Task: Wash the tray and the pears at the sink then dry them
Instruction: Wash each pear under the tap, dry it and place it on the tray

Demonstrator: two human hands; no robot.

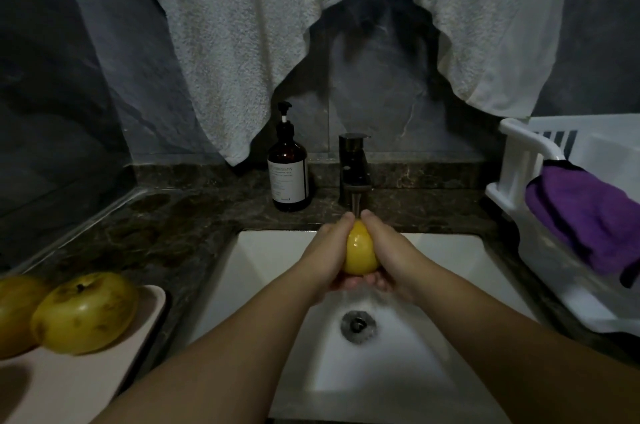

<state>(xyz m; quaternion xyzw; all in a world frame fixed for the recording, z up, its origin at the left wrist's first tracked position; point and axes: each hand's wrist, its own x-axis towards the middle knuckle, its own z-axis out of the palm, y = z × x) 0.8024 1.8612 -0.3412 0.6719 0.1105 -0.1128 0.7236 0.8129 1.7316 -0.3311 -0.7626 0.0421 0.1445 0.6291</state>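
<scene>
- White towel [263, 42] hangs across the far wall, its edge cut up in an arch above the tap; dark stone wall shows behind
- Dark marbled counter [194, 215] runs left to right around the basin
- White sink [433, 285] set into the counter at centre; round metal drain [358, 326] in its floor, near side, with water pooling around it
- White plastic rack [526, 160] stands on the counter at right, a purple cloth [585, 215] draped over its near rail
- Pale tray [104, 364] on the counter at near left, just beside the sink edge; two yellow-green pears on the tray [85, 312] sit on it, touching each other, the left one cut by the frame edge
- Amber pump bottle [288, 167] with a white label stands at the far edge, just left of the dark tap [354, 167]; a thin stream of water falls from the spout
- Left hand [329, 253] and right hand [391, 250] both curl round one yellow pear [360, 248], cupping it from either side and below, fingertips meeting at its far top
- That pear is held over the sink, right under the stream, wet and shiny
</scene>
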